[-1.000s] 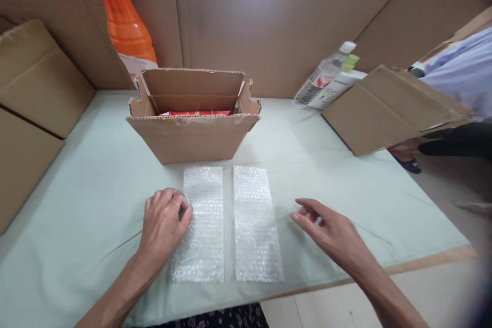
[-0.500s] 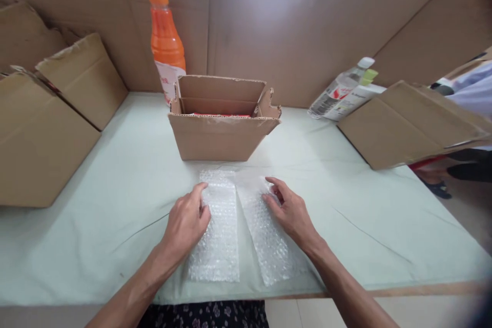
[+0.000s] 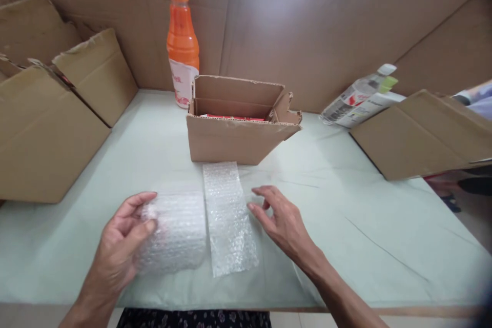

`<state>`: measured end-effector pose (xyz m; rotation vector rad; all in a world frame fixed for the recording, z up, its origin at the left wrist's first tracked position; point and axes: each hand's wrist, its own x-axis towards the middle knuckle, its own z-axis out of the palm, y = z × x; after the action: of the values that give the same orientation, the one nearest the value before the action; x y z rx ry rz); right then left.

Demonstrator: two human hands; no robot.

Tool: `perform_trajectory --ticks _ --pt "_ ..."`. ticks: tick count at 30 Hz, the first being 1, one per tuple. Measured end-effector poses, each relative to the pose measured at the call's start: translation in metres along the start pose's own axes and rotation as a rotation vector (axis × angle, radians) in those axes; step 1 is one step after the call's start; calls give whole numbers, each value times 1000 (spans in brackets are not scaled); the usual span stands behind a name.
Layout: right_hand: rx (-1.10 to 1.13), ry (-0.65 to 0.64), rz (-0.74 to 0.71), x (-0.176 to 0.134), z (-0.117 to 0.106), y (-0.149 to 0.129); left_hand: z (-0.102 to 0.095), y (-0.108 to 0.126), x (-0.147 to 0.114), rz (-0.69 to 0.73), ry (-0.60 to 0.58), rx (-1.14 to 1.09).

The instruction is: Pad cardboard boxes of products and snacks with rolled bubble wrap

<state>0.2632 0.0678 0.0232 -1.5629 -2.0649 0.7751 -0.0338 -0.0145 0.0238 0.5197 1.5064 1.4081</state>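
Note:
My left hand (image 3: 125, 243) grips a piece of bubble wrap (image 3: 177, 230) by its left edge, thumb on top and fingers behind. That piece is slightly blurred and hangs low over the table. Just right of it, a second strip of bubble wrap (image 3: 230, 220) lies flat on the cloth. Beside this strip's right edge is my right hand (image 3: 279, 218), its fingers loosely bent and apart with nothing between them. Beyond the strip stands an open cardboard box (image 3: 226, 141), its flaps up and something red showing inside.
An orange drink bottle (image 3: 182, 51) stands behind the box. Large open cartons (image 3: 49, 138) are at left. At right, a clear bottle (image 3: 357, 92) leans by another carton (image 3: 423, 133). Pale green cloth (image 3: 346, 236) covers the table, and cardboard panels (image 3: 307, 25) rise behind.
My left hand has moved left and taken hold of one bubble wrap piece, lifting it away. The other strip now lies nearer the middle, with my right hand beside it. The view has shifted slightly.

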Motion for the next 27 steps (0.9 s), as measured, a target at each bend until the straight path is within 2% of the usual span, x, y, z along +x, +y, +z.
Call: perform_trajectory --ticks 4,6,9,11,13,15,16,19,21,24,27 --pt "695 -417 65 -18 3 -27 42 1 -13 129 -155 13" --pt "895 -489 59 -26 7 -38 59 0 -21 180 -184 37" --pt "979 -462 180 -34 9 -36 73 -9 -28 212 -181 136" --pt "942 -446 292 -39 9 -23 77 -21 -26 145 -233 217" --pt "801 -415 338 -42 8 -6 80 -34 -19 29 -341 307" --pt "552 -376 282 -46 6 6 79 -44 -11 -16 -420 425" --pt "408 -353 232 -48 4 10 78 -46 -7 7 -430 494" --pt "42 -267 130 -50 -10 16 70 -41 0 138 -400 681" --pt "-82 -197 119 -43 -23 20 61 -29 6 211 -362 767" --pt "-118 -70 106 -14 -37 32 53 -8 27 315 -229 798" --pt "-56 79 80 33 -35 44 64 8 61 368 -107 691"
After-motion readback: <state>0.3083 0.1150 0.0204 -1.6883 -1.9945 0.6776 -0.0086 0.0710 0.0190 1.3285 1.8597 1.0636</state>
